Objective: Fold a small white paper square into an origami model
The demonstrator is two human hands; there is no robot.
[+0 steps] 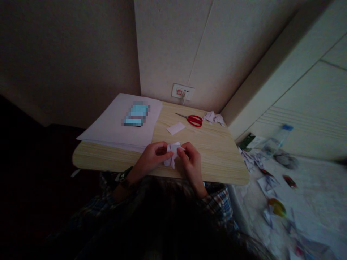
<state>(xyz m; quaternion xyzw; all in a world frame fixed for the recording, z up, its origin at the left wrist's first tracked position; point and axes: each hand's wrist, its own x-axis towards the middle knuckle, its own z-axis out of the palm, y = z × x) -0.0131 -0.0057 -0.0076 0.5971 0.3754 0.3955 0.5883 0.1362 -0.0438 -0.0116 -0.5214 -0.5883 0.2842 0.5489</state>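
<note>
A small folded piece of white paper point(170, 160) is held between both hands above the near edge of the table. My left hand point(154, 155) pinches its left side, thumb on top. My right hand point(190, 157) grips the right side between thumb and fingers. Just beyond the hands lies a small white paper rectangle point(176, 128). Farther back rest scissors point(193, 120) with red handles, their blades pointing left. Folded paper pieces point(213, 117) sit at the table's back right corner.
Large white sheets point(108, 124) cover the left of the wooden table point(222, 159), with a phone point(137, 114), its screen blurred, on top. A wall socket point(183, 91) with a plugged-in cable is behind. To the right, a plastic bottle point(275, 142) and scattered papers lie on a white surface.
</note>
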